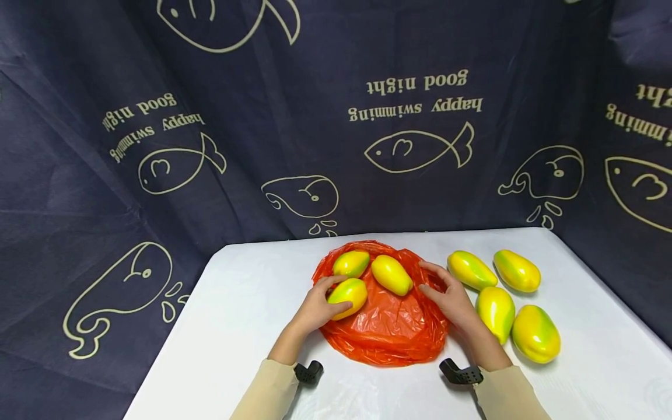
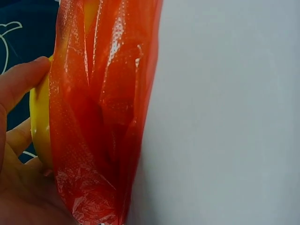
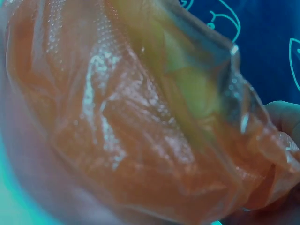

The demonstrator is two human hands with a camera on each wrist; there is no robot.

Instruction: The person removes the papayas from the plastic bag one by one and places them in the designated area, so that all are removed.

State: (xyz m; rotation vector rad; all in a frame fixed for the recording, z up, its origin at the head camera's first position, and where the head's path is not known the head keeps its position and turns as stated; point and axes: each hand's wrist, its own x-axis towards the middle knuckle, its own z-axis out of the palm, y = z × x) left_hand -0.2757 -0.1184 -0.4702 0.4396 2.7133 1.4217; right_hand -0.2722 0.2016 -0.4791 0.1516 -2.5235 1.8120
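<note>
White tabletop (image 1: pixel 226 326) bears a bag (image 1: pixel 388 329), right hand (image 1: pixel 454 298) pinching it, left hand (image 1: pixel 317 306) (opposite) gripping fruit (image 1: pixel 353 293) inside.

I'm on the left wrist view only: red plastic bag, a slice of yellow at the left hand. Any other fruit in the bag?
Observer: Yes, two more. The head view shows a far fruit and a middle fruit lying in the red bag.
Operator: Right hand, where? Out of my frame.
Observer: The right hand is at the bag's right rim; going by the right wrist view, it seems to grip the plastic.
Operator: Anything outside the bag?
Observer: Four loose fruits, yellow with green patches, on the white table to the right of the bag.
</note>
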